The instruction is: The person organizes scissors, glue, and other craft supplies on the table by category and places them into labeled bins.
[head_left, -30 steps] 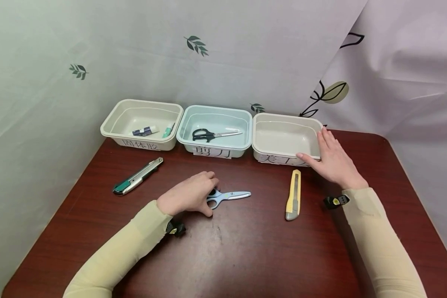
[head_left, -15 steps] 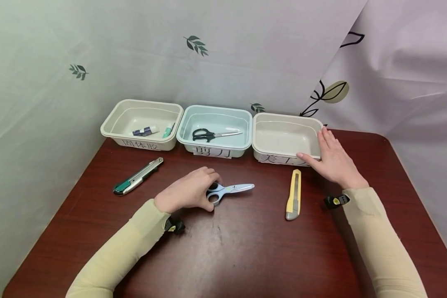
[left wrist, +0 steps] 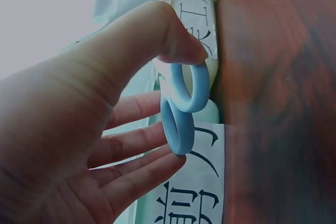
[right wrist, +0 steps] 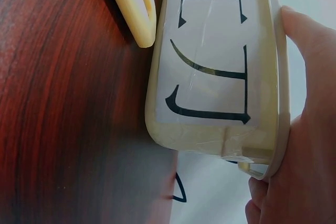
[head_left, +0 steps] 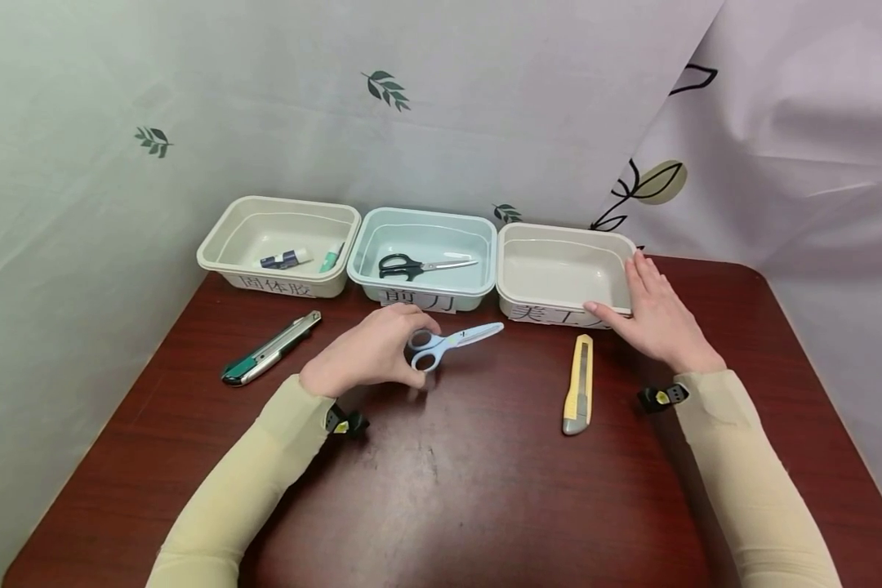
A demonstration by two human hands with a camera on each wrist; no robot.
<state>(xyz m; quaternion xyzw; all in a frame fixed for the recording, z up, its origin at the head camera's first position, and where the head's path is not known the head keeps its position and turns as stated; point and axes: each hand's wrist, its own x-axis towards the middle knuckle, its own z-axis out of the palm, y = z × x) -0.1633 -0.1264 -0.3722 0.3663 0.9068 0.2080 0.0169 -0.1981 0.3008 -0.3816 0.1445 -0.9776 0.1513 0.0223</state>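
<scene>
I judge the carry underway: my left hand [head_left: 373,347], pinching light-blue scissors [head_left: 456,339], has neared the blue bin [head_left: 476,299], right hand [head_left: 657,314] straight-fingered to its right.

Under the left hand [head_left: 367,349] and right hand [head_left: 660,317] spreads a dark red-brown, wood-grained surface [head_left: 514,465], dully shiny. Beyond both, a pale backdrop [head_left: 265,73] carries small green leaf sprigs [head_left: 387,90]; past the right hand, a creased drape [head_left: 823,171] bears larger black-outlined leaves [head_left: 663,181].
</scene>
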